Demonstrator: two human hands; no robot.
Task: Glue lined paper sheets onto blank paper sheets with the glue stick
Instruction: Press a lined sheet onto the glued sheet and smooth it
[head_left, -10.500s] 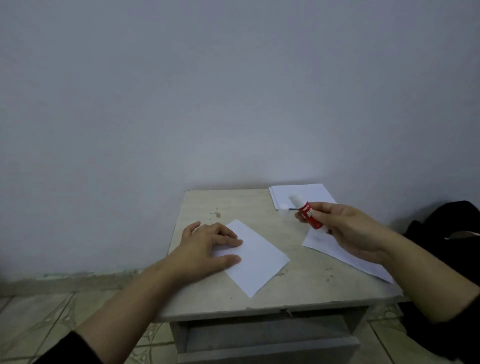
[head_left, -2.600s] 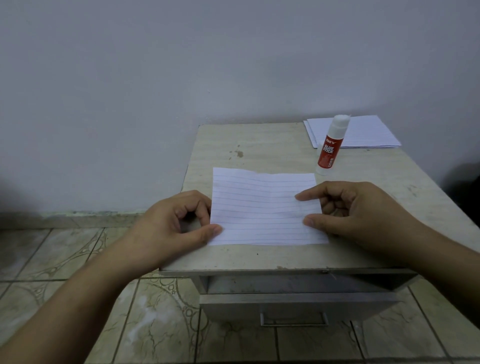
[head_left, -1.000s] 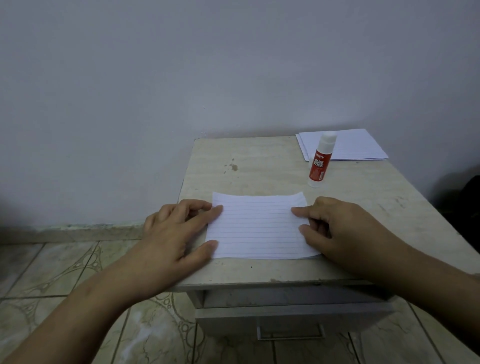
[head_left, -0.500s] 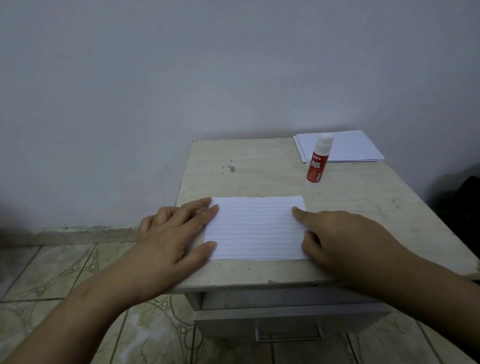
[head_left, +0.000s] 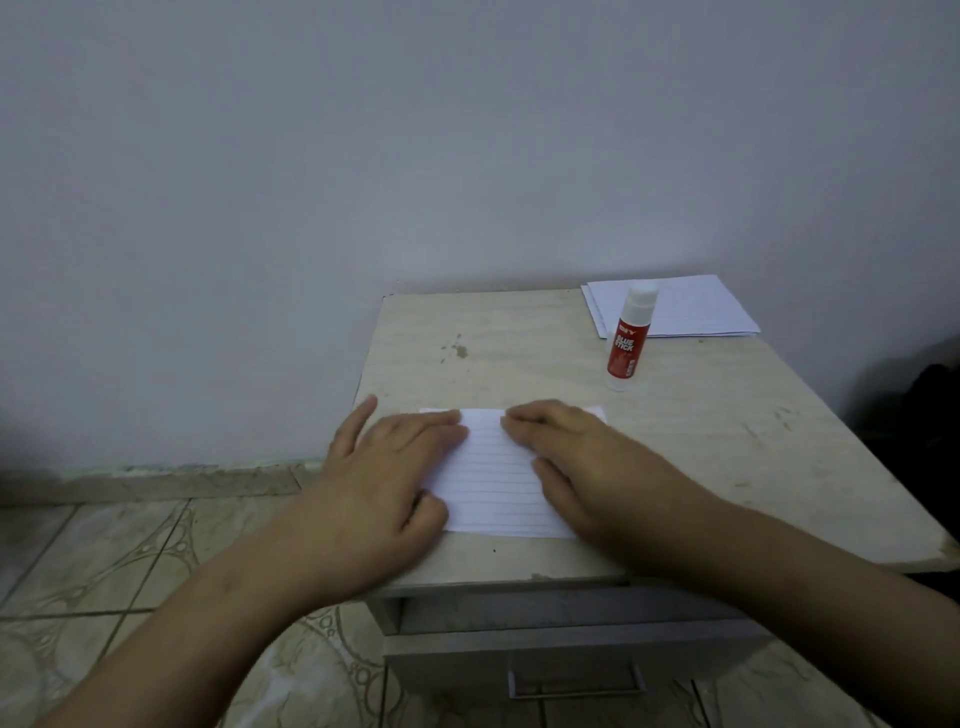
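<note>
A lined paper sheet (head_left: 493, 478) lies flat near the front edge of the small table (head_left: 727, 426). My left hand (head_left: 395, 467) presses flat on its left part, fingers straight. My right hand (head_left: 571, 457) presses flat on its right part, fingertips near the sheet's far edge. The two hands almost meet at the top middle. Whatever lies under the lined sheet is hidden. The red glue stick (head_left: 628, 338) with a white cap stands upright behind the sheet, to the right, untouched.
A stack of paper sheets (head_left: 696, 306) lies at the table's back right corner, behind the glue stick. The table stands against a plain wall and has a drawer (head_left: 571, 670) in front. A dark object (head_left: 930, 415) sits at the right. Tiled floor lies to the left.
Both hands have slid inward from the sheet's side edges onto its surface and now lie flat close together. The glue stick and the stack have not moved.
</note>
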